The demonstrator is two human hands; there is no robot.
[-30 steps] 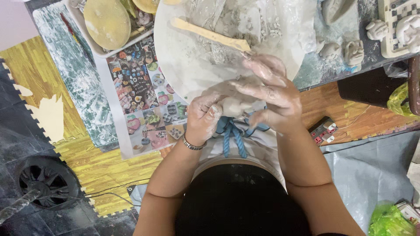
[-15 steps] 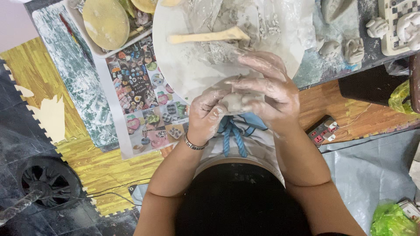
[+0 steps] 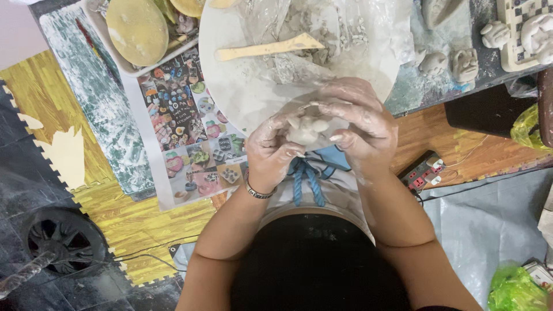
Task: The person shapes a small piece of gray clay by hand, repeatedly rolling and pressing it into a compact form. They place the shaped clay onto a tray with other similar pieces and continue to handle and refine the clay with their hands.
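You are cupping a small pale grey lump of wet clay (image 3: 309, 129) between both hands, just at the near edge of the round white clay-smeared board (image 3: 230, 86). Your left hand (image 3: 271, 150), wearing a thin metal bracelet (image 3: 257, 193) at the wrist, is wrapping the lump from the left, and its fingers (image 3: 282, 124) are curling over the top and pressing into the clay. Your right hand (image 3: 360, 124) is closing around it from the right, with its fingers (image 3: 328, 109) clenching over the upper side, so the lump is showing only in the gap between your two hands. Both hands are coated in grey slip.

Farther back on the board, a flat wooden modelling tool (image 3: 268, 49) is lying crosswise, well apart from your hands, beside a crumpled sheet of clear plastic (image 3: 351, 34) with clay crumbs on it. To the left, a white tray (image 3: 124, 64) is holding a round yellow sponge (image 3: 137, 29). A printed sheet of small colourful pictures (image 3: 190, 132) is lying beside the board on the surface. On the right, small unfired clay figures (image 3: 449, 60) are standing on the dark surface (image 3: 426, 92). Below your hands, the blue ties of your apron (image 3: 305, 178) are hanging against your lap.
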